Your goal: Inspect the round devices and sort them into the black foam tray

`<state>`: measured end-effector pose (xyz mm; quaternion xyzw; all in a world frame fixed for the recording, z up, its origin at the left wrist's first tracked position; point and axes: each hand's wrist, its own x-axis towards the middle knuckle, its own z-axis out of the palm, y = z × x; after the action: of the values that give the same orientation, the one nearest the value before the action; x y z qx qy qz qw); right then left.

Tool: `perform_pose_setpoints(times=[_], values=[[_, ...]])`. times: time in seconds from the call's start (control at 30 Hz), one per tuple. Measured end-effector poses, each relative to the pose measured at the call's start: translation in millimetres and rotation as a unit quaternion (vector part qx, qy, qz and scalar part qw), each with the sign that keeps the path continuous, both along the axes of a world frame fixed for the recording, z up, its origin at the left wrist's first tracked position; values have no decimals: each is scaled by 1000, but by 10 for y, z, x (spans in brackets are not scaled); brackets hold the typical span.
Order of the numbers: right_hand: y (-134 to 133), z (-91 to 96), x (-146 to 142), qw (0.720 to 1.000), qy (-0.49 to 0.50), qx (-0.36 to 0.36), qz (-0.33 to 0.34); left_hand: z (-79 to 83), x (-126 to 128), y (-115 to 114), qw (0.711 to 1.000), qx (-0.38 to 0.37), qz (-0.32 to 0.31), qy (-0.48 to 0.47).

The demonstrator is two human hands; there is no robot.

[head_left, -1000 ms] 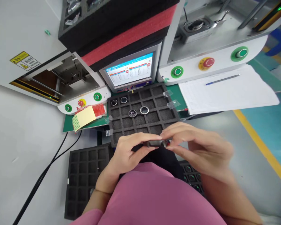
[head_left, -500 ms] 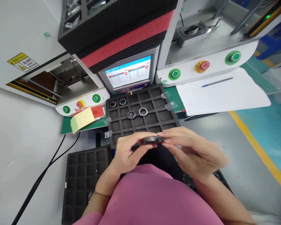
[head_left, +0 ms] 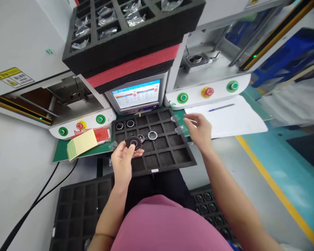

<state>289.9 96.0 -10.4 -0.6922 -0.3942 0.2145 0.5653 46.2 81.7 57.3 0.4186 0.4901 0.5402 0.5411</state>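
The left hand [head_left: 123,158] is closed on a small round black disc [head_left: 133,142], pinched between thumb and fingertips and held face-up just above the near-left part of the black foam tray [head_left: 172,153] on the desk. Several ring-shaped parts [head_left: 152,135] already sit in the tray's upper pockets, and most other pockets look vacant. The right hand [head_left: 200,128] is open and holds nothing, its fingers spread over the tray's far right corner, near scraps of clear film [head_left: 178,129] and the edge of a white paper sheet [head_left: 232,118] with a pen on it. It looks like the disc is between inspection and being set down. Placing it would call for lowering it flat into one pocket, centred so it does not catch on the foam walls.
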Motion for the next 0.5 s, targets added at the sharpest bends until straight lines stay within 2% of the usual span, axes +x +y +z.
perform_pose_setpoints(times=[0.13,0.23,0.3,0.37,0.5], values=[[639,-386,370,993,63,-91,-28,2,-1,10,995,-74,-58,-46],[819,-430,364,988,111,-107,-17,27,42,-14,987,-108,-102,-54],[792,-332,286,986,139,-90,-3,43,64,-27,984,-116,-124,-51],[665,-152,185,984,168,-60,23,46,82,-36,982,-115,-141,-45],[201,319,-113,967,226,6,116,9,151,-54,983,-102,-140,-64]])
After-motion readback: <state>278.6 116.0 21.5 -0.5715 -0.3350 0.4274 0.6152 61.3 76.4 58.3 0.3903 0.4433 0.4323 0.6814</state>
